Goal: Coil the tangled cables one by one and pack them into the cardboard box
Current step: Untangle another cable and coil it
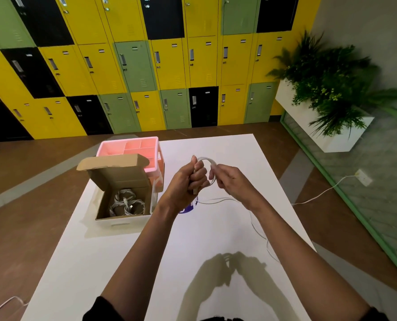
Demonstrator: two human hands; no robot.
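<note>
I hold a white cable (206, 159) above the middle of the white table (216, 239). My left hand (189, 179) grips a small coil of it in a fist. My right hand (226, 179) pinches the loop on its right side. The cable's loose tail (257, 230) runs from my hands down across the table and over its right edge. An open cardboard box (123, 218) stands at the table's left, lid flap up, with several coiled white cables (126, 203) inside.
A pink compartment tray (151, 167) stands right behind the box. Another white cable (318, 195) runs over the floor to a wall socket on the right. A wall of lockers is behind the table, and a planter stands at the right.
</note>
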